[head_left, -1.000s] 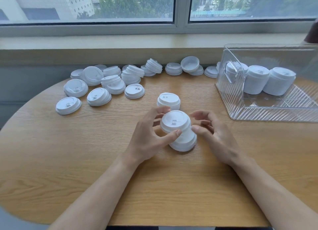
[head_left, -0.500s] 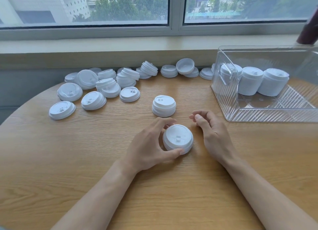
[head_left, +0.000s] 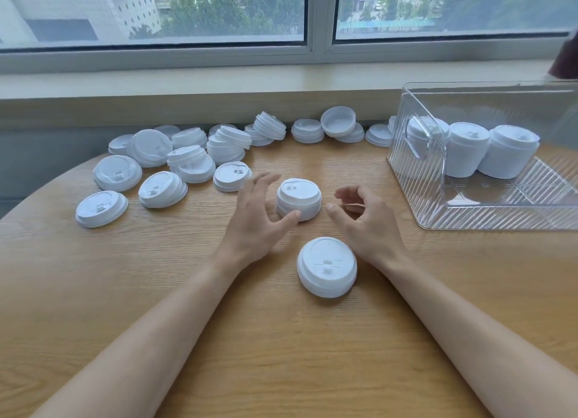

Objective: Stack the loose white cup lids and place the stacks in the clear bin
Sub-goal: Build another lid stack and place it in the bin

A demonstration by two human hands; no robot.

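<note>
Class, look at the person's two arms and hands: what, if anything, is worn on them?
Nothing shows. The left hand and right hand are bare, with no gloves, rings or watch in view. Both forearms are bare too, with no sleeves visible down to the picture's lower edge.
</note>
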